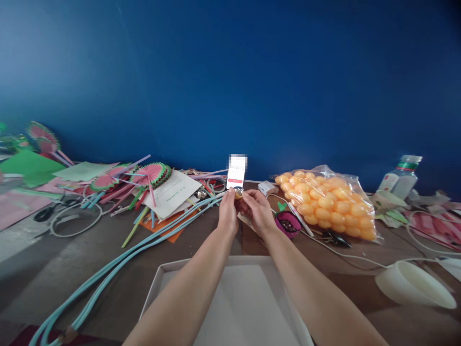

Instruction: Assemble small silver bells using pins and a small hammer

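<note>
Blue wall (230,86) fills our view up top, and below it we have a dark, crowded surface (353,274). Right at the centre, here's our action: both arms stretch forward, and our left hand (227,211) and right hand (258,209) meet over one small shiny ball (238,192). Each grip is closed on it, left fingers on one side, right fingers on the other; what the lower fingers do, we cannot tell, as they're hidden. Just beyond the ball stands a lit phone (236,175), upright near the wall.

Over to our left, blue cords (142,244) sweep in a long curve up towards our left hand. Past them we spot printed paper (180,193), and beside it a pink fan (150,177) with a green rim; scissors (45,214) lie further out. On our right, a purple bowl (288,224) sits near our right hand, and next to it a clear bag (327,202) bulges with rounded orange pieces. Further right we see a bottle (401,180) and a tilted white cup (414,286). Below our forearms, a white tray (248,293) lies closest to us.
</note>
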Demonstrator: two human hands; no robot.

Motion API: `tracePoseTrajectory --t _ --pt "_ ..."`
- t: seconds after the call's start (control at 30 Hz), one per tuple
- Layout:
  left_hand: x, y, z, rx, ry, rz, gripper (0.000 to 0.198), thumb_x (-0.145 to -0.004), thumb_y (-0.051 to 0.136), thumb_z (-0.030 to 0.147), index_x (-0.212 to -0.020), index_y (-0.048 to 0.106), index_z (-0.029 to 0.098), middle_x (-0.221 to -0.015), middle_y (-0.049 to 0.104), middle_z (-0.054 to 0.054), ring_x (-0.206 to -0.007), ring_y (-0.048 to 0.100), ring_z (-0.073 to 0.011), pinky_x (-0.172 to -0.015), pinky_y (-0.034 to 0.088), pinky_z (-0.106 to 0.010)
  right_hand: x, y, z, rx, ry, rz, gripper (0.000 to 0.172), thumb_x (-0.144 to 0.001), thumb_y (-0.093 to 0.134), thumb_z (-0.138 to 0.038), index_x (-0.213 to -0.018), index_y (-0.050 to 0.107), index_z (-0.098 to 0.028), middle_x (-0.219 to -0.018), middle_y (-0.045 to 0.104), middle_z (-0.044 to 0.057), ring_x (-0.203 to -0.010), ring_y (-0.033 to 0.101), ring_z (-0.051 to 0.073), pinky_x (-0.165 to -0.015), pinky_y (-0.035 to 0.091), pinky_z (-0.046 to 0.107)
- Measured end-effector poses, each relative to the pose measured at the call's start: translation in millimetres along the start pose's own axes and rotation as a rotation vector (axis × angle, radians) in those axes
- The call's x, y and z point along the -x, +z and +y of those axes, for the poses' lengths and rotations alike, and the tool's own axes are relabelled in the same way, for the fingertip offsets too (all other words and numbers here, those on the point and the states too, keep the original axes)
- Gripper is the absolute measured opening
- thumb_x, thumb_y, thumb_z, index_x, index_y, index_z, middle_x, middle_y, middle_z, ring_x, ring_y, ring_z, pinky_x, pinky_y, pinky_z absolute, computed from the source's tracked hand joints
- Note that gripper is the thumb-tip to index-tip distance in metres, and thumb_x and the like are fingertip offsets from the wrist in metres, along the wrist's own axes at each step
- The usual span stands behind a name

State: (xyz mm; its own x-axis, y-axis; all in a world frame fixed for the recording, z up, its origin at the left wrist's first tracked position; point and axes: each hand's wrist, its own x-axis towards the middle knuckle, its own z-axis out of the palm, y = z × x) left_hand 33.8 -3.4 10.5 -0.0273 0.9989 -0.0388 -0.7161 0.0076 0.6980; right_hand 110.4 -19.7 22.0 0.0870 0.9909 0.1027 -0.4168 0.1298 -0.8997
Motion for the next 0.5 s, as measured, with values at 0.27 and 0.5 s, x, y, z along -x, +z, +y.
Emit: tracePoseTrajectory --t 0.27,0.5 --pt "2.9 0.0 -0.8 -0.046 0.05 -0.04 0.041 -0.075 0.067 0.055 -0.083 0.055 0.017 -0.063 0.053 0.003 -0.049 0.049 -0.0082 -0.047 0.035 -0.021 -4.1 -2.9 4.4 0.002 0.007 0.014 0.037 -0.064 0.081 -0.04 -0.082 0.053 -0.022 -0.052 0.054 -0.008 -0.045 0.047 0.007 -0.044 0.04 0.019" --pt "3.8 1.1 -0.2 -0.069 0.043 -0.015 0.042 -0.074 0.066 0.056 -0.081 0.052 0.018 -0.06 0.049 0.004 -0.045 0.044 -0.0073 -0.043 0.03 -0.02 -5.0 -4.6 6.9 0.133 -0.031 0.016 0.036 -0.068 0.077 -0.043 -0.082 0.051 -0.023 -0.05 0.054 -0.009 -0.04 0.046 0.009 -0.04 0.041 0.022"
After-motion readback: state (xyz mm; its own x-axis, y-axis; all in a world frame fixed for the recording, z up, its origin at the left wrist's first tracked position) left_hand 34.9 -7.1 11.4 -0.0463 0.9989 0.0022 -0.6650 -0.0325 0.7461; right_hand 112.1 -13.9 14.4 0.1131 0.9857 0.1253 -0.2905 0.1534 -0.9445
